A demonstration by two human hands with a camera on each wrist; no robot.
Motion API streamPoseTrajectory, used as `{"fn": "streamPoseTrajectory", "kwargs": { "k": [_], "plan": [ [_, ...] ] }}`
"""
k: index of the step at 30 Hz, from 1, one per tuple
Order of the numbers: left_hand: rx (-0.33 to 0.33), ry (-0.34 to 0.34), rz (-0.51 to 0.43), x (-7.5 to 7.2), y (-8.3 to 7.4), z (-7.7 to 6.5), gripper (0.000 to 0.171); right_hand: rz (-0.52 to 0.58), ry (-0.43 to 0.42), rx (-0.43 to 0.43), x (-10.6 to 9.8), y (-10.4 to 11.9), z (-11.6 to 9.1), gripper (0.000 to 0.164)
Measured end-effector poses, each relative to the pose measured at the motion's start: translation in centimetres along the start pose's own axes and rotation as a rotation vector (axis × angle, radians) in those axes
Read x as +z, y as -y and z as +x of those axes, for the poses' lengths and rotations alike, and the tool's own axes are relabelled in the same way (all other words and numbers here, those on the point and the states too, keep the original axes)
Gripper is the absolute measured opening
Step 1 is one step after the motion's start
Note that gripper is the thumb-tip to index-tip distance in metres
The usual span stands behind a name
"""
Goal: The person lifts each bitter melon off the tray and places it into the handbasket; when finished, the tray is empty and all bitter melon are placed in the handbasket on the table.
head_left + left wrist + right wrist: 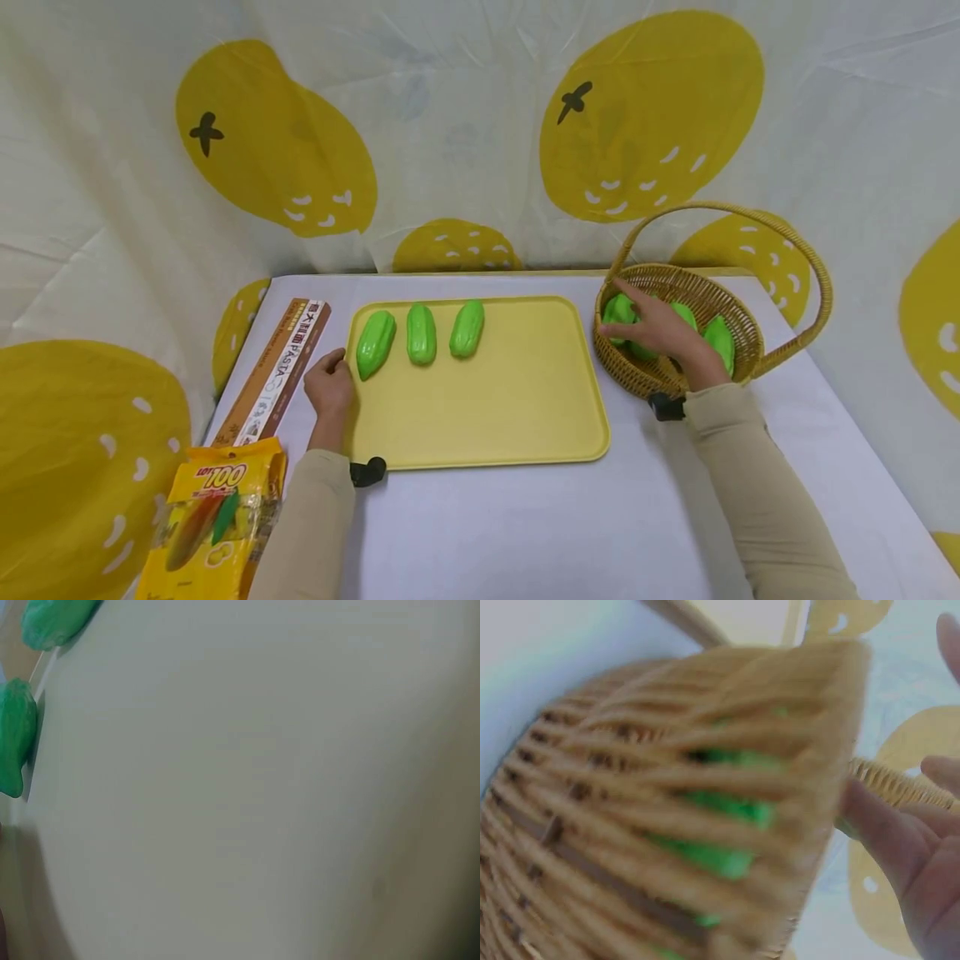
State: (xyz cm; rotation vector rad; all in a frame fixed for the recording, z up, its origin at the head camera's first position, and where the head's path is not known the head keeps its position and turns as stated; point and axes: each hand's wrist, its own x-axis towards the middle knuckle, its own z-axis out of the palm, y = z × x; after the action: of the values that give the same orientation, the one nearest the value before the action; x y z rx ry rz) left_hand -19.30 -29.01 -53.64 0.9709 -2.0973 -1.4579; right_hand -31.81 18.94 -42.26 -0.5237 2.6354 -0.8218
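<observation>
- We see a white-covered tabletop (525, 533) across the lower frame.
- A yellow rectangular tray (495, 417) lies at centre.
- A brown woven basket (626, 377) stands at right.
- Over it, we see the right hand (660, 325), fingers apart; at the tray's left edge, the left hand (330, 387), whose grip we cannot tell.
- Three glossy green oblong fruits (422, 333) lie on the tray's upper left; more sit in the basket.

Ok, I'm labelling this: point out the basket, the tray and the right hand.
Basket (707, 293), head view: far inner wall.
Tray (495, 408), head view: bare surface.
Right hand (662, 325), head view: back of the hand.
</observation>
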Motion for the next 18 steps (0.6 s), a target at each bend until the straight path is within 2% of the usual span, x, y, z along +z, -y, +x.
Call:
{"fn": "streamPoseTrajectory", "kwargs": {
  "k": [6,12,18],
  "plan": [
    [-0.002,-0.015,0.004,-0.1,0.0,-0.1,0.035,0.007,-0.042,-0.028,0.1,1.7,-0.2,0.096],
    [-0.026,0.001,-0.011,-0.1,0.0,-0.1,0.036,-0.008,-0.063,-0.083,0.4,3.9,-0.2,0.090],
    [-0.025,0.005,-0.023,-0.1,-0.3,-0.1,0.037,0.074,-0.044,-0.148,1.7,5.9,0.9,0.088]
  ]
}}
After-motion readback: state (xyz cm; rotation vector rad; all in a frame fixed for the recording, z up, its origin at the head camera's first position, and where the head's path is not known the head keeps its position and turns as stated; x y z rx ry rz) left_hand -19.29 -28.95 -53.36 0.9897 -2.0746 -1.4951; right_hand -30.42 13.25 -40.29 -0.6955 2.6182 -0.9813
